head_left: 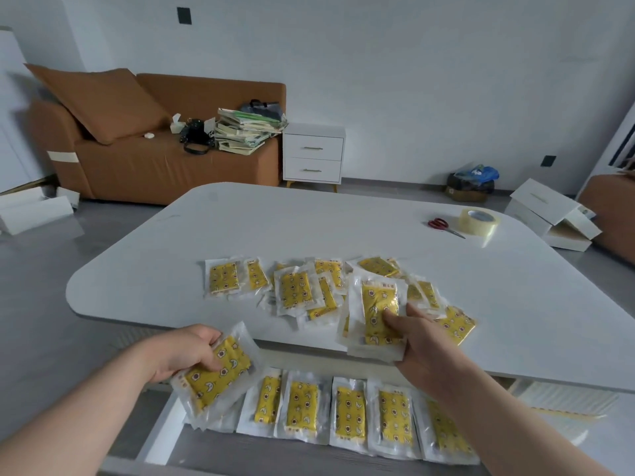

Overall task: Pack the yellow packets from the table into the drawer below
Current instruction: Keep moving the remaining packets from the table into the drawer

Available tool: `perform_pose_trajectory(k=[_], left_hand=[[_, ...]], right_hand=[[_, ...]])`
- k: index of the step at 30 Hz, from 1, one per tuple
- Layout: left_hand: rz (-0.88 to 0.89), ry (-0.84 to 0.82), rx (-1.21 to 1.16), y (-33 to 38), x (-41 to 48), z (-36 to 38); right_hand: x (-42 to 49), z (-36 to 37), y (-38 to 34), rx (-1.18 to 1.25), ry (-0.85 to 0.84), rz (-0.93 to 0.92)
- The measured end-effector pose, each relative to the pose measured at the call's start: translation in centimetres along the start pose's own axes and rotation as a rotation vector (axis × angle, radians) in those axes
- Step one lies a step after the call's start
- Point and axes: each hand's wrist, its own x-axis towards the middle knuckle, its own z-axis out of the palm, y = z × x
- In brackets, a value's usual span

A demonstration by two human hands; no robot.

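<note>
**Yellow packets: drawer partly filled, both hands loaded**

Found, nearest the camera, an open white drawer [159, 429] below the table edge. Counted inside it a row of clear-wrapped yellow patterned packets [347, 413], laid side by side and overlapping at the edges.

Noted the left hand [187, 352] above the drawer's left end, fingers and thumb curled round a small tilted stack of the same yellow packets [220, 376], printed face up.

Noted the right hand [419, 341] at the near table edge, over the drawer's right part. Confirmed thumb on top and fingers beneath, gripping a second stack of packets [376, 314] held above the rim.

Recorded on the white rounded tabletop [275, 228] a loose heap of remaining yellow packets [295, 290], spread across the near half, many overlapping.

Logged further back, toward the far right corner, red-handled scissors [443, 225] just beside a roll of clear packing tape [479, 219].

Observed beyond the table a brown fabric sofa [165, 166] against the white wall, carrying a leaning brown cushion [99, 101], a black bag [196, 135] and an untidy pile of books or papers [245, 132].

Observed a white two-drawer nightstand [313, 152] at the sofa's right end.

Observed white flat boxes [546, 214] on the grey floor to the right.
</note>
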Motion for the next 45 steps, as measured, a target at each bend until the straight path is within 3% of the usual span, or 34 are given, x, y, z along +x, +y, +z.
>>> perform_pose_trajectory(k=[4,6,10,14,20,26,33,45], left_hand=[[-0.012,-0.06,0.176,-0.1,0.6,-0.3],[0.011,-0.049,0.38,-0.3,1.0,0.1],[-0.009,-0.03,0.899,-0.5,1.3,1.5],[-0.06,-0.117,1.017,-1.1,3.0,3.1],[-0.055,-0.259,1.216,-3.0,5.4,5.6],[-0.036,-0.26,1.271,-5.6,6.0,6.3],[-0.033,-0.128,1.164,-6.4,6.2,6.2],[0.044,-0.06,1.138,-7.0,6.5,6.5]], right_hand=[[0.7,1.2,0.9,-0.101,-0.066,0.013],[1.1,1.7,1.6,-0.229,-0.114,0.03],[2.1,1.8,4.0,-0.735,-0.2,0.03],[3.0,1.9,6.6,-1.209,-0.273,0.043],[4.9,1.3,9.6,-1.466,-0.374,0.135],[5.8,0.6,11.8,-1.499,-0.41,0.235],[6.7,0.0,13.6,-1.414,-0.344,0.286],[6.9,1.3,17.2,-1.503,-0.483,0.256]])
